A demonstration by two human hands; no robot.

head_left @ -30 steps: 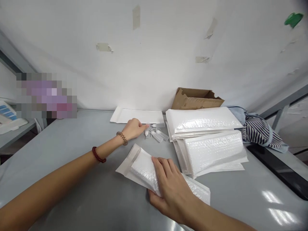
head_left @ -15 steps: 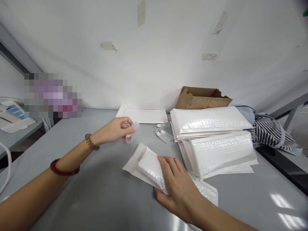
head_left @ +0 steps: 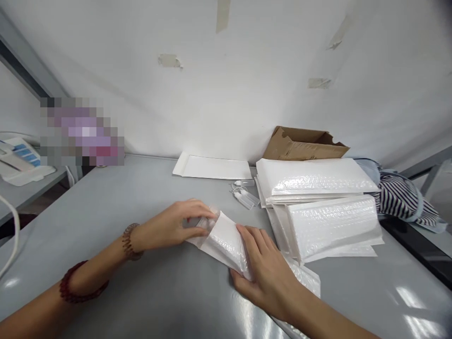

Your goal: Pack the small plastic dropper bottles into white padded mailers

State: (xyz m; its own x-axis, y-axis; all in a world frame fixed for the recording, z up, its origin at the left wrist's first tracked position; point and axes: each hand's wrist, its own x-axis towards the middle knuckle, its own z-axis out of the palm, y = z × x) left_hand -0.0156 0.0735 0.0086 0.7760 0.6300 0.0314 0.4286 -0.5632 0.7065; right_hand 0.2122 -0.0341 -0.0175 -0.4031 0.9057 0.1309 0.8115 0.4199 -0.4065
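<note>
Since the earlier frame, the left hand (head_left: 168,225) has come down and across to the open end of the glossy white bubble mailer (head_left: 226,246), pinching a small clear plastic item (head_left: 206,221) between thumb and fingers; how deep the item sits at the mouth, the fingers hide. The right hand (head_left: 268,270) is clenched around the mailer's middle, fingers over the top and thumb low on the near side, bowing the padded body into a curved fold. The mailer lies at the centre of the smooth grey table (head_left: 106,212), its far end tucked under that hand. The main risk lies in the grip: if the right hand eases, the springy padding could flatten and narrow the mouth, crowding the item. The slick clear plastic could also slide out of the pinch and drop to the table, or catch on the mailer's edge if pushed at an angle. At about twelve o'clock from the mailer lies a flat white paper envelope (head_left: 212,167), with clear tags on thin strings (head_left: 245,197) nearer, toward one o'clock. A torn brown cardboard box (head_left: 303,146) sits at one o'clock, and stacked white bubble mailers (head_left: 332,228) fill two to three o'clock.
</note>
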